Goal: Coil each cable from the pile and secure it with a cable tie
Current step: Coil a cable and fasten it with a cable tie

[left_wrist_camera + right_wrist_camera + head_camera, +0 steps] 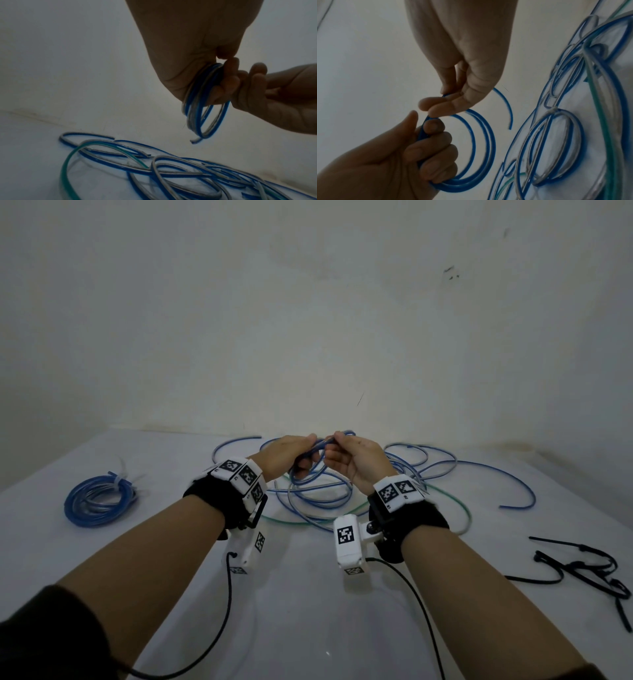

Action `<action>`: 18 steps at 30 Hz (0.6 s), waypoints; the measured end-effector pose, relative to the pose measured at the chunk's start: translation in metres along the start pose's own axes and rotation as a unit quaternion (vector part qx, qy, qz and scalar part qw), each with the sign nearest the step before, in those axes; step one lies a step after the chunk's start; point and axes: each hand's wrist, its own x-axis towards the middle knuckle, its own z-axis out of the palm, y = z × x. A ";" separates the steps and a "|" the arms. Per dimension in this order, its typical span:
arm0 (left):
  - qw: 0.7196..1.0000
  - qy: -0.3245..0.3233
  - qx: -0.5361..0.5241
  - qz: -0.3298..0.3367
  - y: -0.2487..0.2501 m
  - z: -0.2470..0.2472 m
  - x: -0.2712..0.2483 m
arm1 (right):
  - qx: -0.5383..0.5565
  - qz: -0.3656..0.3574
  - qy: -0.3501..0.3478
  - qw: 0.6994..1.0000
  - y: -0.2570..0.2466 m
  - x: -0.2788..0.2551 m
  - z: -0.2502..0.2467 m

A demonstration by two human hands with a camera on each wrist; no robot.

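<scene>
Clearly, both hands grip one blue cable (317, 470) above the table (308, 611): left hand (291, 455) clutching its loops, right hand (356, 462) pinching the top. Loosen either (springy stuff) and it uncoils into the pile (421, 470) beyond.

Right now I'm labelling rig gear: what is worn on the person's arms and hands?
Both hands, left and right, are bare. Each wrist has a black strap, white blocks with black square markers, a white camera unit and a black cable. Dark sleeves sit at the elbows.
</scene>
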 end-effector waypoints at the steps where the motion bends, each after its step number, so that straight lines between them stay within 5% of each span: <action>1: 1.000 -0.004 -0.007 -0.002 0.001 -0.001 0.000 | -0.008 -0.002 0.009 1.000 0.000 0.001 0.000; 4: 0.999 -0.001 -0.037 0.000 0.003 -0.006 -0.001 | -0.101 -0.041 0.071 0.992 -0.001 0.003 -0.002; 7: 0.997 0.039 -0.064 -0.004 0.004 -0.014 -0.002 | -0.282 -0.136 0.127 0.941 -0.001 0.008 -0.010; 11: 0.994 0.056 -0.091 -0.007 0.009 -0.018 -0.002 | -0.459 -0.168 0.044 0.871 0.004 0.010 -0.015; 18: 0.985 0.050 -0.167 -0.017 0.020 -0.021 -0.009 | -0.474 -0.200 0.107 0.851 0.011 0.014 -0.018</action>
